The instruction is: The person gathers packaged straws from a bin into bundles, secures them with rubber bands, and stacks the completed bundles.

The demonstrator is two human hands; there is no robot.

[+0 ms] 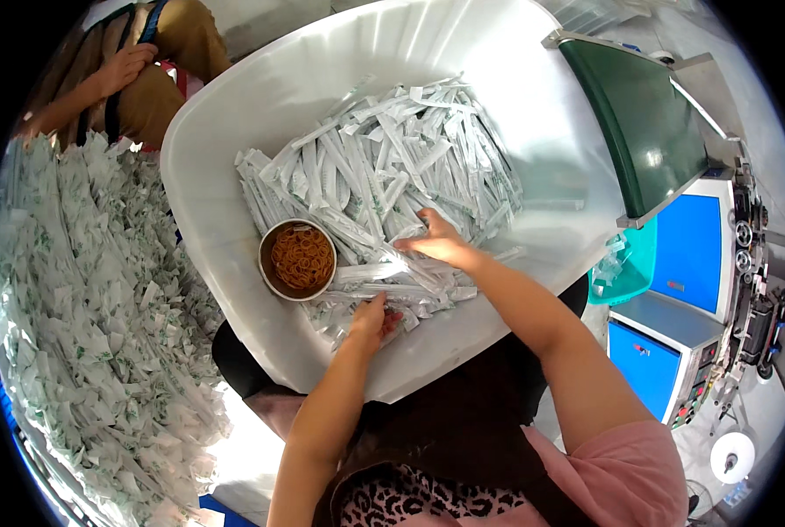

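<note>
Many slim white wrapped packets (379,167) with clear and green-marked wrappers lie heaped in a big translucent white tub (533,61). At the heap's near edge my left hand (373,323) curls against the ends of a loose bunch of packets (401,285), closed on some of them. Just beyond that bunch, my right hand (441,241) rests at the heap with thumb and fingers apart, touching packets without a visible grip. A round metal bowl (265,272) full of tan rubber bands (302,258) stands among the packets, left of my hands.
A very large pile of similar packets (103,325) rises left of the tub. A co-worker's hand (127,68) shows at the upper left. A green conveyor belt (647,123) overhangs the tub's right side, near a teal basket (630,263) and a machine with blue panels (687,255).
</note>
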